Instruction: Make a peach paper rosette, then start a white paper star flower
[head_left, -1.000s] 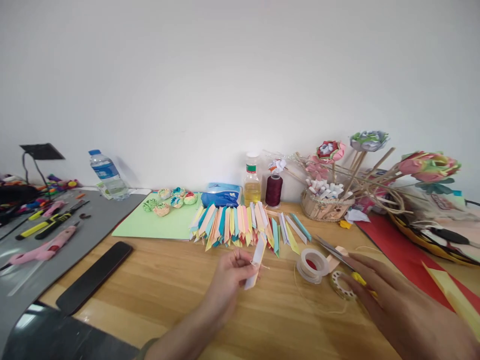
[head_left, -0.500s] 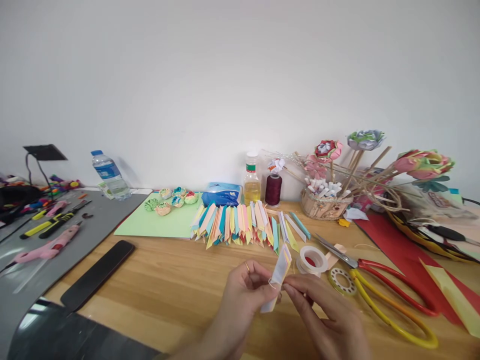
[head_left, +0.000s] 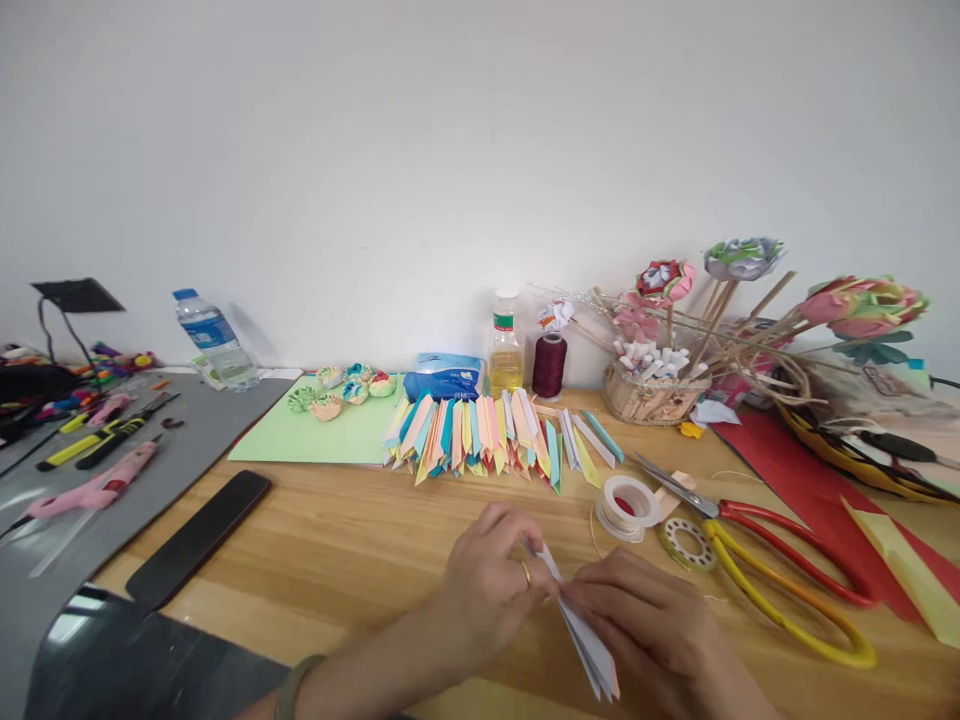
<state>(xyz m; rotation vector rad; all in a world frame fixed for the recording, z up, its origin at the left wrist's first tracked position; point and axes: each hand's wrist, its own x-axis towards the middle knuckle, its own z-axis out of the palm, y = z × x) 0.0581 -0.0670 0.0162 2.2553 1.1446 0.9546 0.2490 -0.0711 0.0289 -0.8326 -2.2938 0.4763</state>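
Note:
Between my hands is a small bundle of folded white paper (head_left: 587,650), slanting from upper left to lower right. My left hand (head_left: 491,575), with a ring on one finger, pinches its upper end. The fingers of my right hand (head_left: 645,610) close on its middle from the right, and the lower ends fan slightly apart. A thread spool (head_left: 637,497) lies just beyond my right hand, with thin thread trailing from it. Red and yellow scissors (head_left: 709,507) lie open to the right, beside a clear bobbin ring (head_left: 688,544).
Many folded colored paper strips (head_left: 465,435) stand in a row ahead. Behind them are an oil bottle (head_left: 506,345) and a purple thread cone (head_left: 550,367). A basket (head_left: 652,398) is at the back right. A black phone (head_left: 199,535) lies on the left.
The paper bundle has turned from upright to slanting down rightward. My left hand has rolled over its top, and more of my left forearm and a wristband show.

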